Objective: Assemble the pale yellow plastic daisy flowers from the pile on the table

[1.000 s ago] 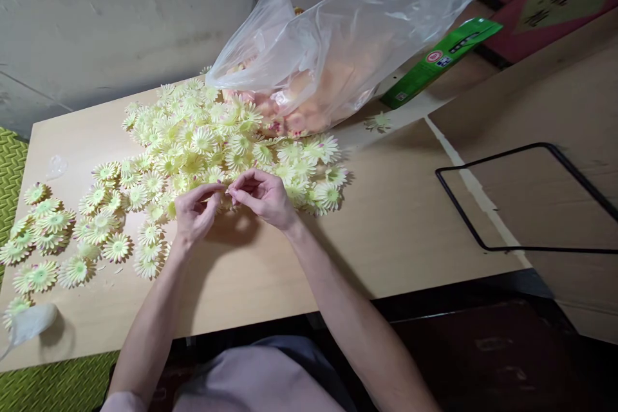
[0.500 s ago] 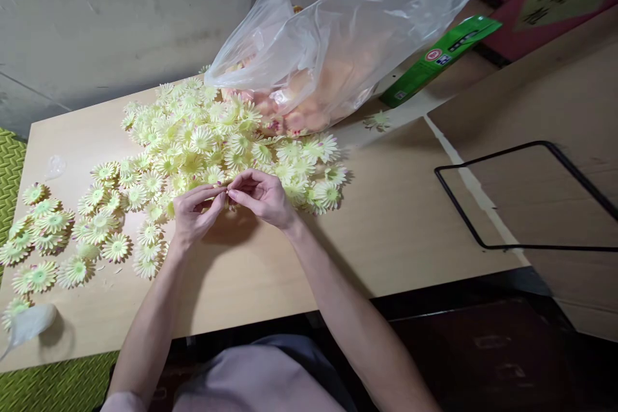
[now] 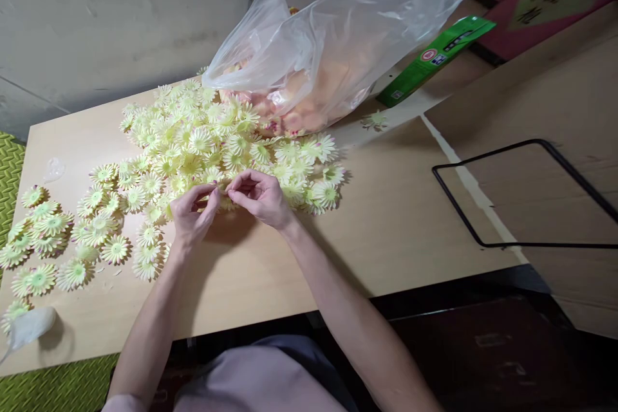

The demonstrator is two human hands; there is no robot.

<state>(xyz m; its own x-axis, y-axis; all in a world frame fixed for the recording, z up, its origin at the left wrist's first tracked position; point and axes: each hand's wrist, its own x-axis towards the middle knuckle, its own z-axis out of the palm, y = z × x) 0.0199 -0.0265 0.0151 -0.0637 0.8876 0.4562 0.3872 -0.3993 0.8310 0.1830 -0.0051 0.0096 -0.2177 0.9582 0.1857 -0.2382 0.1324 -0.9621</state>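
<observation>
Over the front edge of a heap of pale yellow artificial flower heads point(image 3: 193, 141), my two hands work close together. My left hand point(image 3: 192, 211) is closed, thumb and forefinger pinched; whatever sits between the tips is too small to name. Fingers and thumb of my right hand point(image 3: 258, 196) also meet in a pinch, pointing at the left hand's fingertips with a narrow gap between. Something tiny may show at its tips, but I cannot make it out. Several flower heads point(image 3: 116, 248) lie loose left of my left wrist.
A clear plastic bag point(image 3: 318, 51) with peach-pink contents stands behind the heap. Right of it leans a green packet point(image 3: 434, 61). A black wire frame point(image 3: 458, 219) lies at the right by cardboard point(image 3: 541, 109). A whitish scoop-like object point(image 3: 31, 327) rests at the table's left front corner.
My hands have drawn slightly apart: the left moved a little to the left, so the fingertips no longer meet. The right hand has hardly moved.
</observation>
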